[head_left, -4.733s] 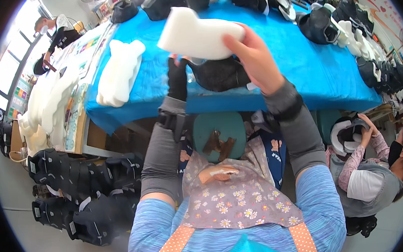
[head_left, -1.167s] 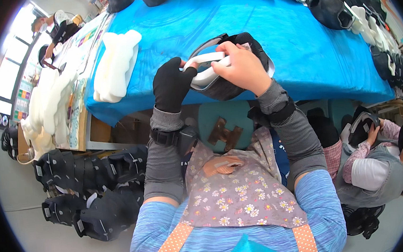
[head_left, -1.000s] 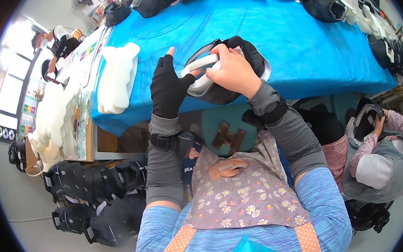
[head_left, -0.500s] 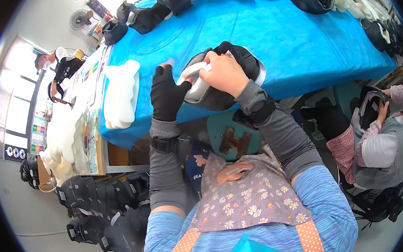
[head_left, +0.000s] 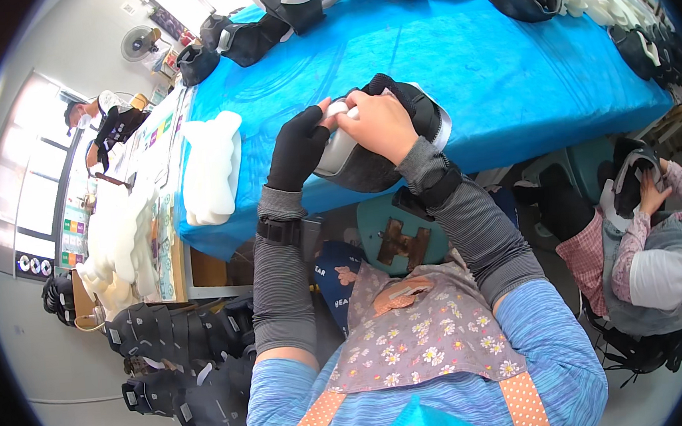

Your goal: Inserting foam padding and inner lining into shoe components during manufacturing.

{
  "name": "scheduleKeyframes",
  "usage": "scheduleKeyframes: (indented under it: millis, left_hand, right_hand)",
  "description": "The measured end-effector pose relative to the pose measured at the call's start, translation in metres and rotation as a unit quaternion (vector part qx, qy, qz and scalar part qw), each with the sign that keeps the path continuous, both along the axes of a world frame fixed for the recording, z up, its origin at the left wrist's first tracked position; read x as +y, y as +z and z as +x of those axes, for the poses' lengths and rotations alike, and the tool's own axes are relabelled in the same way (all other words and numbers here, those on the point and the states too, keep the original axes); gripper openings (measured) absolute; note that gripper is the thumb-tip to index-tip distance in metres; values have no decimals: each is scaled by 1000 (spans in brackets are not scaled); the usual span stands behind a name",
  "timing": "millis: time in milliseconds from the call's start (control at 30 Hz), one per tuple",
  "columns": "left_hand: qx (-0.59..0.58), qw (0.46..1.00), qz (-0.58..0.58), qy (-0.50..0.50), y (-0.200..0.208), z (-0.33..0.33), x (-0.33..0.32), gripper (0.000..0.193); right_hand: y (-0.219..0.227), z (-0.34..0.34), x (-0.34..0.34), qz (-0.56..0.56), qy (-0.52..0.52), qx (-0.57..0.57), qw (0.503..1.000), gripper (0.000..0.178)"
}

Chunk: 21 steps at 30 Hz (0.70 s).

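A black padded cover (head_left: 364, 176) with mesh and strap parts on its right side rests at the near edge of the blue-covered table (head_left: 499, 80). Inside its curve sits a white foam pad (head_left: 335, 156), partly hidden by my hands. My left hand (head_left: 297, 149), in a black glove with bare fingertips, pinches the pad's upper end. My bare right hand (head_left: 382, 126) is closed on the same end from the right. Both hands' fingertips almost meet there. Left of them lies a stack of wavy white foam pads (head_left: 213, 168).
More black padded covers (head_left: 243, 43) line the table's far edge. White foam pieces (head_left: 123, 238) heap on a side table. Black items (head_left: 214, 387) are piled at lower left. Co-workers sit at right (head_left: 654, 276) and work at upper left (head_left: 114, 123). A teal stool (head_left: 369, 219) stands under the table.
My left hand has moved in to the right and closed, its fingers now against the pad beside my right hand. The pad's raised loop is pressed down. The view has shifted slightly.
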<state>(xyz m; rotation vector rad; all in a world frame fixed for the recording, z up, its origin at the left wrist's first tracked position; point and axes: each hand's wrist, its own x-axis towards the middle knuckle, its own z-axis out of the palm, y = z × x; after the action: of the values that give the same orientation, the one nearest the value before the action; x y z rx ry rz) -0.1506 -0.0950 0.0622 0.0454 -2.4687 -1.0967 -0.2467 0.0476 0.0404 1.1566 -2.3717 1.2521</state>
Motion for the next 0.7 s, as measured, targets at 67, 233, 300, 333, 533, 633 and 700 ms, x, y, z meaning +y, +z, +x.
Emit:
scheduleKeyframes:
  millis: [67,233,300,333,533,633,700]
  left_hand:
    - [3,999,-30,-11,-1,-2,-3,25]
    - [-10,998,-56,-28,0,2,-6,28]
    - [-8,999,-23,-28,4,3,-3,30]
    - [-9,999,-24,-29,6,3,-2,30]
    - [-15,999,-34,9,7,-1,3,32]
    - [-14,999,-47,15,7,-4,1,31]
    - [-21,1000,-20,11,10,-7,3,30]
  right_hand:
    - [1,1,4,-8,8,8,1000,29]
    - [2,5,9,-38,48,-3,998,27]
    - [2,4,9,-53,53,2,997,27]
    - [1,3,8,-53,52,2,997,27]
    - [1,3,0,-21,-10,-72,997,27]
    - [0,1,1,-39,-5,-11,999,26]
    - [-2,-6,4,-37,30,-42,998,32]
